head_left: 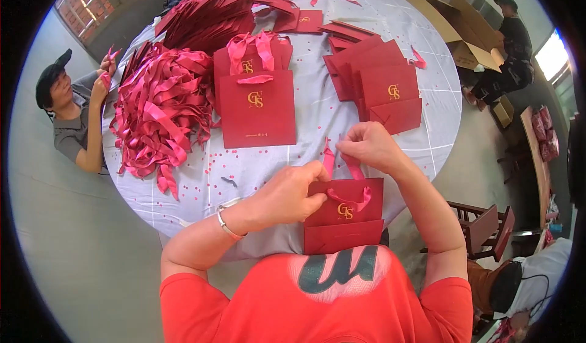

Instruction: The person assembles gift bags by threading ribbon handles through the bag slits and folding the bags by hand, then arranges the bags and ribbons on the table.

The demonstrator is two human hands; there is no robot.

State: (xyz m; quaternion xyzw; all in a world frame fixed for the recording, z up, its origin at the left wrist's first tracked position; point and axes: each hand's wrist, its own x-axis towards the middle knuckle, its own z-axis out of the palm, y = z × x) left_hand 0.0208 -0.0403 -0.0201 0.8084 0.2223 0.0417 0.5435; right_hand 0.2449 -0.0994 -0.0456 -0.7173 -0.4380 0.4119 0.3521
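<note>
A small red paper bag (343, 239) with gold lettering lies at the near edge of the table, in front of my body. My left hand (287, 193) is closed at its upper left edge, thumb on the front panel. A pink ribbon handle (368, 198) hangs in a loop on the front. Another ribbon (354, 168) rises from the bag's top edge; my right hand (369, 149) pinches its upper part. The ribbon's other end stands up beside my left fingertips, which partly hide it.
Left on the round cloth-covered table (436, 99) is a heap of pink ribbons (162, 108). Ribboned bags (259, 114) lie mid-table, flat bags (390, 93) to the right, more stacked behind. A person (70, 111) handles ribbon at left. Cardboard boxes (455, 32) and a chair (485, 227) stand at right.
</note>
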